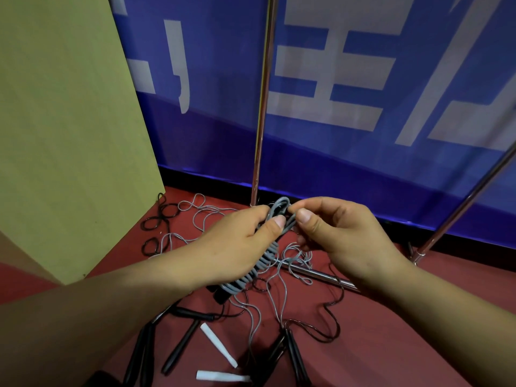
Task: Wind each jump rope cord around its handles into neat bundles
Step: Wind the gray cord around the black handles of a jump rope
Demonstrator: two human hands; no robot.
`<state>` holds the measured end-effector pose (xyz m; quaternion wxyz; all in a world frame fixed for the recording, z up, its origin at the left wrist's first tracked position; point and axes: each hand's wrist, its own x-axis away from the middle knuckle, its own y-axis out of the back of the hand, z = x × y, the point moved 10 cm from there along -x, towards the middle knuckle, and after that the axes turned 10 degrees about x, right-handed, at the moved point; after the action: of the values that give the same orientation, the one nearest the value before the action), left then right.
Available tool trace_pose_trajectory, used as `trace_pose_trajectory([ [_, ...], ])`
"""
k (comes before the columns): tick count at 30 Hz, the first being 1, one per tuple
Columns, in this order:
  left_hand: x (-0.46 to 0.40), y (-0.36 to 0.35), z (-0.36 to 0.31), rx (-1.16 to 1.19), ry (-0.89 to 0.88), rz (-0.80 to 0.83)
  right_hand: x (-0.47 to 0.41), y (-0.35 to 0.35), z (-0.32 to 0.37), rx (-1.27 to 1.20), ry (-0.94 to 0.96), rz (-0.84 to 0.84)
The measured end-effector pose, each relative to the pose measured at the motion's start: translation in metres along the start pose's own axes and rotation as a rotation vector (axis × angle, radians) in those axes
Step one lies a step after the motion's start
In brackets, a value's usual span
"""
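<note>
Fingers of left hand grip grey-cord bundle; right hand pinches its cord end.

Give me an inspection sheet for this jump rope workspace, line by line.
Surface: red floor, ropes spread across it.
Job's things: grey cord bundle partly wound on black handles, held above the floor; black handles and loose grey cord lying below.
Clutter: two white strips.
Grippers: left hand grips the bundle; right hand pinches cord at its top with its fingers.
Cables: black cord looped at left.
Surroundings: blue banner, metal pole, green board.
</note>
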<state>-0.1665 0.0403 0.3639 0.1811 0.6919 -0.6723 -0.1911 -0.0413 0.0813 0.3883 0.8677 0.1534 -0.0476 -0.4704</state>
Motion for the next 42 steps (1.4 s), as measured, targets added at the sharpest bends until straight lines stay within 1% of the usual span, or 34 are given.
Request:
trace_pose_trajectory([
  [3, 0.000, 0.001, -0.001, -0.028, -0.020, -0.010, -0.001, 0.006, 0.002, 0.010, 0.023, -0.055],
  [7, 0.002, -0.001, -0.007, -0.099, -0.063, -0.034, -0.003, 0.011, -0.008, -0.124, -0.056, -0.087],
  [10, 0.002, 0.000, -0.006, -0.168, -0.069, -0.056, -0.002, 0.010, -0.013, -0.144, -0.078, -0.087],
  [15, 0.002, 0.002, -0.006, -0.248, -0.058, -0.078, -0.002, 0.005, -0.014, -0.164, -0.087, -0.050],
  [19, 0.003, 0.002, -0.011, -0.271, -0.073, -0.081, -0.003, 0.002, -0.028, -0.208, -0.189, -0.039],
  [24, 0.001, 0.002, -0.011, -0.286, -0.076, -0.073, 0.000, -0.011, -0.035, -0.280, -0.282, 0.069],
  [29, 0.001, 0.002, -0.013, -0.291, -0.096, -0.092, 0.001, -0.012, -0.038, -0.327, -0.303, 0.061],
  [34, 0.002, -0.002, -0.014, -0.275, -0.094, -0.068, 0.000, -0.008, -0.038, -0.305, -0.269, 0.043],
  [42, 0.001, -0.003, -0.016, -0.246, -0.107, -0.047, -0.004, 0.008, -0.034, -0.096, -0.127, -0.070],
])
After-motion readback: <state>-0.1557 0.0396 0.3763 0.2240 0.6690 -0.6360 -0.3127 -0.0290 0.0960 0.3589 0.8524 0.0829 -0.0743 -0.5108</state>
